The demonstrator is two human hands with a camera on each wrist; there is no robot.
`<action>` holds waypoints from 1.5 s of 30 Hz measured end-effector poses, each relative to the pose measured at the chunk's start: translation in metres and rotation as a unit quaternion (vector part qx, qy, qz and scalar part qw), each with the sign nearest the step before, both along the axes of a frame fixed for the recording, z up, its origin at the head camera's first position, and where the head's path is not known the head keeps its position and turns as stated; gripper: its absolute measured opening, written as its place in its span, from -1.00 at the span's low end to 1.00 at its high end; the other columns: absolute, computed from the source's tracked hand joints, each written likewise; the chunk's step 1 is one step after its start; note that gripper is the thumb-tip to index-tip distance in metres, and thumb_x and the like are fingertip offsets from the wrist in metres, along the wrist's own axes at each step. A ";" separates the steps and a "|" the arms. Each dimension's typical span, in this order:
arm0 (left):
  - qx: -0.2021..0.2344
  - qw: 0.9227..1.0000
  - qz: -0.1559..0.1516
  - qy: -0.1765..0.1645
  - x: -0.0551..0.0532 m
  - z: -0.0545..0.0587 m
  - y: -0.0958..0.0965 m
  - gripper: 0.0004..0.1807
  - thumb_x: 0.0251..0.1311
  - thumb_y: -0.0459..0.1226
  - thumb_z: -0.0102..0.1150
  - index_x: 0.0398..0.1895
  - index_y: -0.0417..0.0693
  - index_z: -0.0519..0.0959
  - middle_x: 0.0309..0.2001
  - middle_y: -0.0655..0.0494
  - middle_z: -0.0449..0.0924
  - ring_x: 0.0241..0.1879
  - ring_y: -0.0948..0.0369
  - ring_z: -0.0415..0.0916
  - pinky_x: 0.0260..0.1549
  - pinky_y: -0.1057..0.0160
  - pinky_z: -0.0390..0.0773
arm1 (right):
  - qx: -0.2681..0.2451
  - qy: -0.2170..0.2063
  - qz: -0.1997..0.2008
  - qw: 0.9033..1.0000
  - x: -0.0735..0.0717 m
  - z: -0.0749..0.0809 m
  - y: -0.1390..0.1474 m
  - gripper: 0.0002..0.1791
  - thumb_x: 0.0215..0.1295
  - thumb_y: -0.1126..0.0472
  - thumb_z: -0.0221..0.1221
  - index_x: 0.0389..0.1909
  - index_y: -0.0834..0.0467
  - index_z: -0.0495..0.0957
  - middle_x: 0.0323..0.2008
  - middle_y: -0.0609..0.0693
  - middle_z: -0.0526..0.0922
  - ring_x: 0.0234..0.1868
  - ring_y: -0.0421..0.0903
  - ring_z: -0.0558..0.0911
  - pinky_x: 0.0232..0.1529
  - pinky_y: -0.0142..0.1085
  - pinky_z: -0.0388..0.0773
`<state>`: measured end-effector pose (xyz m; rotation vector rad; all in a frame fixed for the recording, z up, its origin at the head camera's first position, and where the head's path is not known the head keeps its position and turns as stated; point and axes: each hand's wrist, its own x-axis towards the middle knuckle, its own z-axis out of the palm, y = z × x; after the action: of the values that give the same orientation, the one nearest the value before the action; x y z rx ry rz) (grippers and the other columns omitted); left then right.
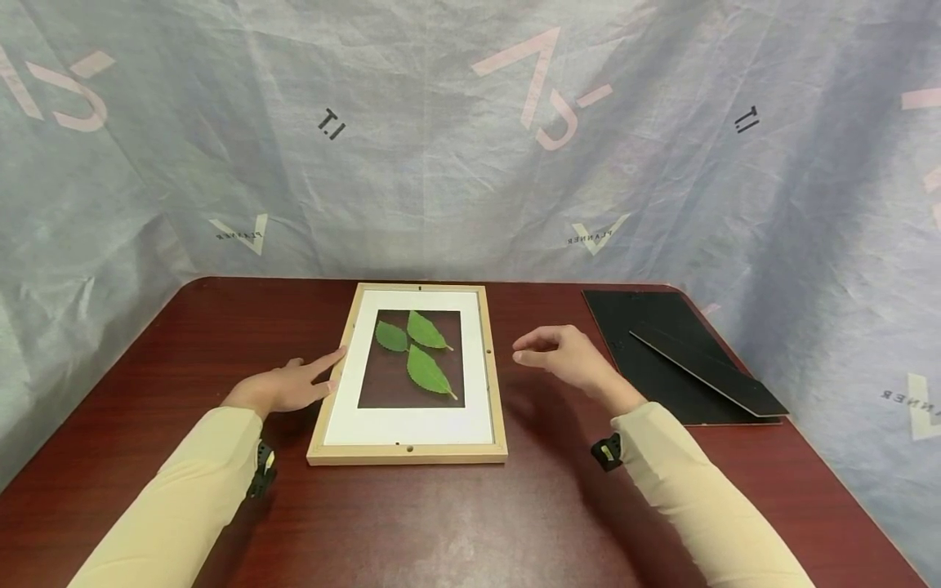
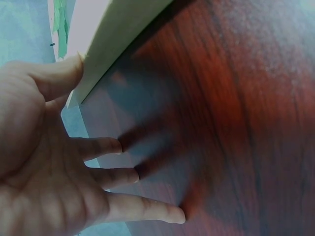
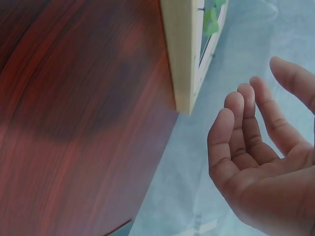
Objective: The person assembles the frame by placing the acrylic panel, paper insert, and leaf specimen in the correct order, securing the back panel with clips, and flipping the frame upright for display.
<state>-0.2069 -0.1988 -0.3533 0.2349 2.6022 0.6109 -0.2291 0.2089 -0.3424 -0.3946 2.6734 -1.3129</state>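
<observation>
A light wooden picture frame (image 1: 408,454) lies on the table with a white mat (image 1: 408,426) inside it. Three green leaves (image 1: 429,371) are grouped within the mat's window. My left hand (image 1: 288,387) is at the frame's left side, thumb and forefinger touching its edge; in the left wrist view the other fingers stretch out to the tabletop. To the right of the frame, my right hand (image 1: 562,355) hovers over the table, fingers loosely bent and nothing between them. The right wrist view shows that hand (image 3: 266,152) apart from the frame's side.
On the right of the dark red table (image 1: 441,523) lies a black backing board (image 1: 625,314). A narrower dark panel (image 1: 709,367) rests slantwise on it. A grey printed cloth (image 1: 441,163) hangs behind the table and along its sides.
</observation>
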 end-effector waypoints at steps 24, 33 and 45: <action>0.009 1.000 -0.020 -0.013 -0.004 -0.002 0.001 -0.27 0.62 -0.12 -0.18 0.64 -0.15 -0.21 0.46 -0.70 -0.35 0.44 -0.58 -0.35 0.31 -0.51 -0.16 | 0.006 -0.023 -0.050 0.998 0.001 -0.003 0.081 -0.53 0.46 0.02 0.23 0.23 0.24 0.57 0.19 0.25 0.57 0.19 0.25 0.55 0.20 0.17 0.46; 0.024 0.999 -0.022 -0.013 -0.004 -0.002 -0.002 -0.26 0.60 -0.15 -0.11 0.63 -0.19 -0.18 0.48 -0.67 -0.32 0.48 -0.49 -0.31 0.32 -0.48 -0.08 | 0.029 -0.008 -0.065 0.997 0.000 -0.002 0.117 -0.48 0.48 -0.03 0.21 0.26 0.25 0.55 0.23 0.26 0.55 0.17 0.19 0.55 0.11 0.06 0.53; 0.041 0.999 -0.018 -0.011 -0.005 -0.003 -0.002 -0.25 0.58 -0.17 -0.07 0.62 -0.21 -0.16 0.48 -0.66 -0.31 0.48 -0.49 -0.33 0.33 -0.48 -0.10 | 0.048 -0.017 -0.110 0.993 0.002 -0.002 0.191 -0.36 0.52 -0.07 0.15 0.36 0.33 0.42 0.35 0.35 0.38 -0.13 -0.50 0.52 -0.09 -0.40 0.60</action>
<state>-0.2115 -0.2009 -0.3562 0.2998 2.5497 0.7031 -0.2275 0.3999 -0.3439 -0.0671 2.8010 -1.2242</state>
